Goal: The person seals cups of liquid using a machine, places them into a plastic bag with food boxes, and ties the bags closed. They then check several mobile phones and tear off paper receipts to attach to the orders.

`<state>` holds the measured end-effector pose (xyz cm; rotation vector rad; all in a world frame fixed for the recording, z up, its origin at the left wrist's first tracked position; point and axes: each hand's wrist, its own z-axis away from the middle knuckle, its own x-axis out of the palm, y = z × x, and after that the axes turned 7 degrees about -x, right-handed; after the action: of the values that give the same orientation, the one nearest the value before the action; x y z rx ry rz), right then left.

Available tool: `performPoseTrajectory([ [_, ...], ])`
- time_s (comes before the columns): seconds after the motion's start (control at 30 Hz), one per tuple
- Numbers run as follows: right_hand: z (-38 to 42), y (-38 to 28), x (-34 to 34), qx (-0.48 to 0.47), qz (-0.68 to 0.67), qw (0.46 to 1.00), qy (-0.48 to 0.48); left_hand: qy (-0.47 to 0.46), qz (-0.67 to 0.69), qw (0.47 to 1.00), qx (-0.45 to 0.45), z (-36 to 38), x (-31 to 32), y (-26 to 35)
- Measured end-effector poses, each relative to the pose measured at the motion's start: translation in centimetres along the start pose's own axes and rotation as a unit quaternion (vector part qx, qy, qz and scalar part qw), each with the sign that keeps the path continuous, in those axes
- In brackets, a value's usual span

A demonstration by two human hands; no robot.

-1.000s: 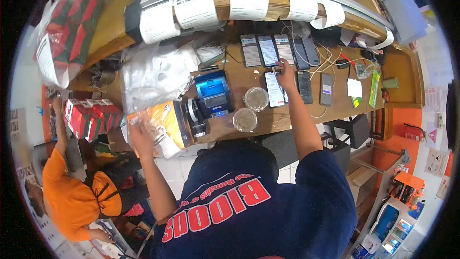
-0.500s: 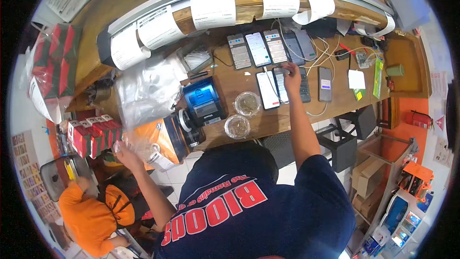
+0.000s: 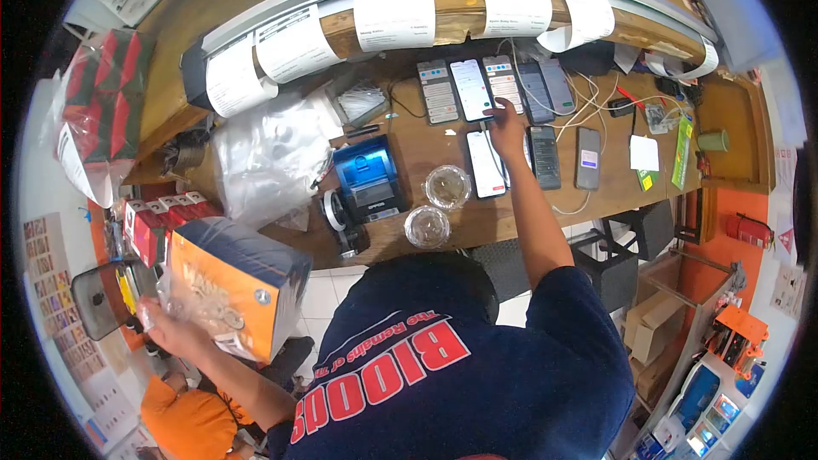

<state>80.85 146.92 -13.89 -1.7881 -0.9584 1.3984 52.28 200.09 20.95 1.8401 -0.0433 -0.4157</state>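
On the left, my left hand (image 3: 166, 329) is closed on the gathered clear plastic of a plastic bag (image 3: 209, 300). Inside the bag is an orange and dark box (image 3: 247, 260), tilted past the table's left front edge. My right hand (image 3: 508, 129) reaches over the table with a fingertip at the lower end of a lit smartphone (image 3: 469, 85), and holds nothing that I can see. Just below that hand lies another smartphone with a white screen (image 3: 486, 166), a cable running over it. More phones lie around it, among them a dark one (image 3: 544, 158).
A blue label printer (image 3: 366, 172), two clear round containers (image 3: 447, 186) and a pile of clear plastic bags (image 3: 264, 158) stand left of the phones. Printed paper slips (image 3: 394, 17) hang from the back ledge. A person in orange (image 3: 192, 422) is at lower left.
My left hand has moved down and left, bringing the bagged box off the table edge. My right hand has shifted left from one phone to the lit one. The view has turned slightly.
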Motion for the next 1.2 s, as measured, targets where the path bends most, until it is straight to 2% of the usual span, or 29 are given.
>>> performPoseTrajectory([
  [0.07, -0.1, -0.6, 0.2, 0.016, -0.068, 0.996, -0.058, 0.01, 0.028, 0.999, 0.017, -0.1, -0.7, 1.8],
  [0.1, -0.2, -0.7, 0.7, 0.016, -0.068, 0.996, -0.06, 0.009, 0.055, 0.998, 0.029, 0.1, -0.7, 2.6],
  [0.13, -0.3, -0.8, 1.4, -0.009, -0.017, 0.995, -0.099, -0.021, 0.019, 0.996, 0.087, -0.5, -1.7, 3.1],
  [0.17, -0.2, -0.9, 2.0, -0.034, 0.034, 0.989, -0.137, -0.021, 0.017, 0.996, 0.086, -0.4, -2.0, 3.5],
  [0.2, -0.2, -1.4, 2.3, -0.007, 0.058, 0.984, -0.167, -0.008, 0.05, 0.997, 0.059, 0.6, -1.2, 5.0],
  [0.23, -0.1, -1.8, 2.5, -0.008, 0.057, 0.984, -0.169, 0.006, 0.084, 0.996, 0.034, 1.1, -0.8, 5.9],
  [0.33, -0.4, -1.9, 3.7, -0.005, 0.097, 0.98, -0.176, -0.003, 0.06, 0.997, 0.052, 0.8, -2.2, 5.8],
  [0.47, -0.9, -0.6, 5.2, -0.04, 0.127, 0.978, -0.163, -0.002, 0.076, 0.996, 0.037, 0.8, -2.8, 5.8],
  [0.53, -1.4, -1.6, 4.8, -0.048, 0.096, 0.987, -0.117, -0.011, 0.093, 0.995, 0.033, 0.7, -2.9, 6.1],
  [0.6, -1.6, -2.4, 4.3, -0.029, 0.083, 0.989, -0.116, -0.02, 0.11, 0.993, 0.029, 0.8, -2.5, 7.1],
  [0.7, -1.4, -1.7, 4.4, -0.011, 0.07, 0.991, -0.115, -0.002, 0.06, 0.997, 0.048, 0.1, -2.6, 9.1],
  [0.77, -1.2, -1.9, 4.3, -0.012, 0.071, 0.991, -0.116, -0.065, 0.157, 0.982, 0.084, -3.5, -5.8, 8.2],
  [0.8, -1.1, -2.6, 4.0, -0.023, 0.067, 0.991, -0.112, -0.031, 0.035, 0.977, 0.208, -4.0, -5.6, 8.8],
  [0.9, -1.1, -3.5, 3.9, -0.03, 0.084, 0.987, -0.135, -0.009, 0.037, 0.98, 0.197, -2.1, -4.2, 13.8],
  [1.07, -1.6, -1.8, 5.6, -0.057, 0.121, 0.976, -0.173, 0.002, 0.036, 0.978, 0.203, -0.4, -2.6, 18.7],
  [1.17, -2.3, -2.8, 5.2, -0.093, 0.13, 0.981, -0.108, -0.005, 0.035, 0.978, 0.207, -0.2, -2.0, 20.8],
  [1.2, -2.6, -3.8, 4.5, -0.01, 0.026, 0.997, -0.077, -0.006, 0.035, 0.978, 0.207, 0.0, -1.9, 21.4],
])
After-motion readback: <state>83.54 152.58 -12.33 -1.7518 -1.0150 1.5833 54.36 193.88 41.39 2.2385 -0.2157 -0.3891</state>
